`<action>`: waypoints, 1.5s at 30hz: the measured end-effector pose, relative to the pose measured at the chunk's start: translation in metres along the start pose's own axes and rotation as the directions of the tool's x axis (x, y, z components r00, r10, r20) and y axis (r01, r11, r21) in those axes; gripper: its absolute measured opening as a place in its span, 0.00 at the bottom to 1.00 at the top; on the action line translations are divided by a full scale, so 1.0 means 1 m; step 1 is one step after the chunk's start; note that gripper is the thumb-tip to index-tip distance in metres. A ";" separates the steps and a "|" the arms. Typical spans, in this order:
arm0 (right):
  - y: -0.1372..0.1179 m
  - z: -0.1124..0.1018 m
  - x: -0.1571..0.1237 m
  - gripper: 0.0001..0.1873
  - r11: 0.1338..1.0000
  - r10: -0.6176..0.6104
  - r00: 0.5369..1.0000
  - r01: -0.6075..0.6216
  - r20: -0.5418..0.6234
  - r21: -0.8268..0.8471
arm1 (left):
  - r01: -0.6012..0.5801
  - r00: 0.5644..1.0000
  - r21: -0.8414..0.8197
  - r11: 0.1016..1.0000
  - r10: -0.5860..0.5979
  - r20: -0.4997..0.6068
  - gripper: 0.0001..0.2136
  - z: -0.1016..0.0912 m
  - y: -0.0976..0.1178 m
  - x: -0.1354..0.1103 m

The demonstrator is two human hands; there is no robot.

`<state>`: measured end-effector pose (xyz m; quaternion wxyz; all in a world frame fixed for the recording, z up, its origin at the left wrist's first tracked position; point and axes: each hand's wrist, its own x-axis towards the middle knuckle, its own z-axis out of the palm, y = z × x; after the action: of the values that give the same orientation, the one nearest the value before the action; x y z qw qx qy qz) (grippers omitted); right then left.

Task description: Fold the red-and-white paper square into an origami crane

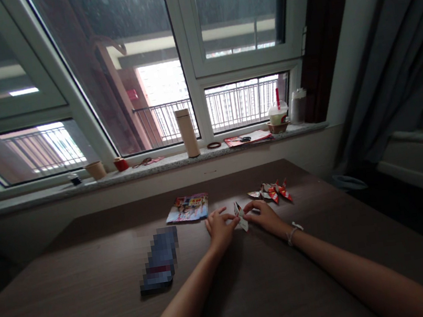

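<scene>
Over the brown table (254, 284), a small piece of folded origami paper (243, 223), pale with dark and red patches and pointed ends, is between my two hands. My left hand (221, 228) pinches its left side with thumb and finger, the other fingers reaching forward. From the right, my right hand (264, 216) grips it at the other side, fingertips closed on the paper. A light band circles my right wrist. Just beyond that hand lies a cluster of red and white folded paper cranes (274, 191). Left of my left hand is a stack of printed colour sheets (187, 208).
A pixelated dark-blue flat object (160, 261) lies on the table's left part. Along the windowsill (149, 170) stand a beige flask (188, 134), a paper cup (95, 170), a small red cup (120, 164), a drink with a straw (278, 114), and scissors (245, 139) on red-edged papers.
</scene>
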<state>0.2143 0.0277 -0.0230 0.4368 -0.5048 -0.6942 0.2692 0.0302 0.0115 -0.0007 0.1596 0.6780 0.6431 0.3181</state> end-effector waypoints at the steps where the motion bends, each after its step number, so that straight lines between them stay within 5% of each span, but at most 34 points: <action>1: 0.001 0.001 0.000 0.14 1.000 0.005 1.000 -0.005 -0.011 -0.022 | -0.005 1.000 -0.002 1.000 0.005 -0.002 0.04 0.000 0.000 0.000; 20: -0.001 0.005 -0.002 0.05 0.994 -0.034 0.999 0.037 0.028 -0.101 | -0.027 0.999 -0.022 0.999 0.028 0.041 0.02 -0.001 0.008 -0.003; 38: -0.009 0.003 -0.007 0.08 0.972 -0.195 0.979 0.202 0.064 -0.120 | -0.033 0.999 0.003 0.999 0.033 0.042 0.03 0.002 0.012 -0.003; 45: -0.001 0.003 -0.002 0.07 0.988 -0.090 0.996 0.087 -0.017 -0.124 | -0.037 0.999 -0.023 0.999 0.037 -0.006 0.03 0.005 0.002 0.001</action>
<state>0.2113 0.0252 -0.0242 0.4242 -0.5025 -0.7262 0.2004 0.0352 0.0136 -0.0028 0.1596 0.6872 0.6271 0.3302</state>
